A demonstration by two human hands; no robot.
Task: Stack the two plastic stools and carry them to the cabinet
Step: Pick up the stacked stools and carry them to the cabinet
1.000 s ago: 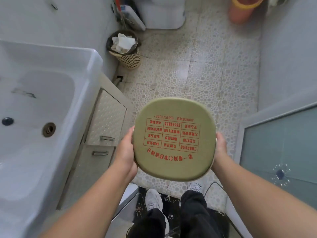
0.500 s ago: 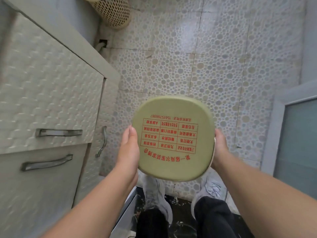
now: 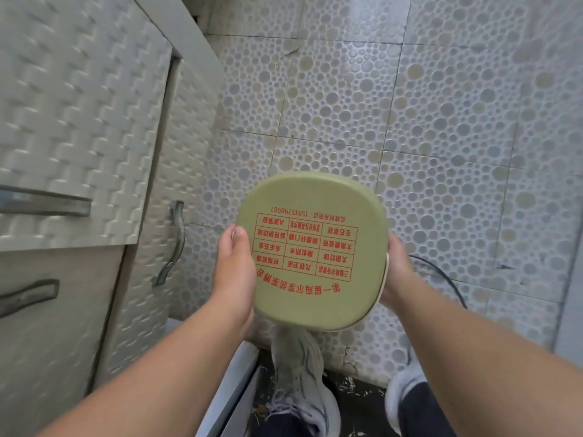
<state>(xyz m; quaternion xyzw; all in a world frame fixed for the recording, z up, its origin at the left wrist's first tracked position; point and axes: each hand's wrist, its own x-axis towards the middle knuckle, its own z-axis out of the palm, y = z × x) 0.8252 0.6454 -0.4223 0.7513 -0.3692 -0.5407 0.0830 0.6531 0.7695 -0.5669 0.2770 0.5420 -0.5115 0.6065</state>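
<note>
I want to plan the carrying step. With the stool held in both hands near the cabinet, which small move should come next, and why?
Probably lower the green stool onto the bare floor tiles beside the cabinet: left hand and right hand grip its sides, and the cabinet is already close on the left.

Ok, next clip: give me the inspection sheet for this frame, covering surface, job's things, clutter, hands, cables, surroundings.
Surface: pebble-pattern tiled floor; dark debris-flecked strip near the feet.
Job's things: green stool held above the floor, seat facing the camera, red print on it; a pale rim shows at its right edge, so a second stool seems nested below, legs hidden.
Clutter: nothing seen.
Hands: left hand on the stool's left edge, right hand on its right edge, both gripping.
Cables: one dark cable curving on the floor behind the right forearm.
Surroundings: textured cabinet with metal handles at left; pale shoes below.
</note>
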